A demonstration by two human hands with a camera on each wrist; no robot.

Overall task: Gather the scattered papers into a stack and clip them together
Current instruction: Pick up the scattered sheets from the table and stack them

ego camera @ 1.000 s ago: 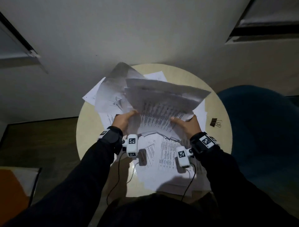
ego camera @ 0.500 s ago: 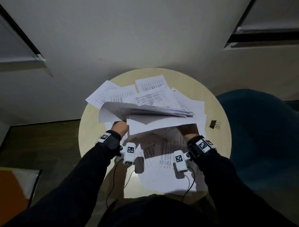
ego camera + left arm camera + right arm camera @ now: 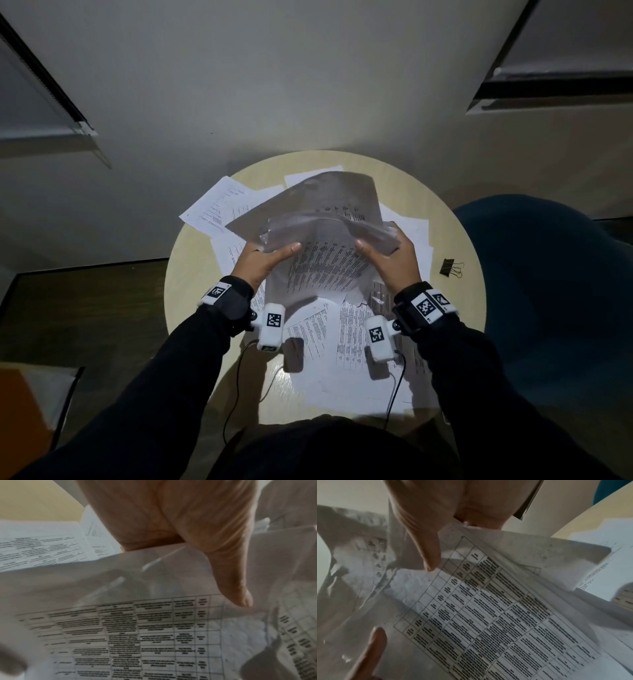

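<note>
At the centre of the head view both hands hold a loose sheaf of papers (image 3: 322,236) raised off the round tabletop (image 3: 191,274). The left hand (image 3: 263,262) grips the sheaf's left edge, thumb laid across the printed face and fingers hidden behind, as the left wrist view confirms with the thumb (image 3: 229,574) pressing on a table-printed sheet. The right hand (image 3: 390,257) clasps the right edge the same way, thumb in front and fingers curled round the back. The grip on opposite edges likely lets the person square the uneven, bowed sheets against one another; the sheets are not yet aligned, with corners fanning out toward the upper left of the frame. More scattered sheets (image 3: 346,335) lie flat on the tabletop beneath and around the hands, some poking out at the upper left, so gathering looks only partly done. The binder clip (image 3: 450,268) sits alone on the tabletop at the right of the frame, just beyond the papers and within reach of the right hand, seemingly waiting until the stack is complete.
</note>
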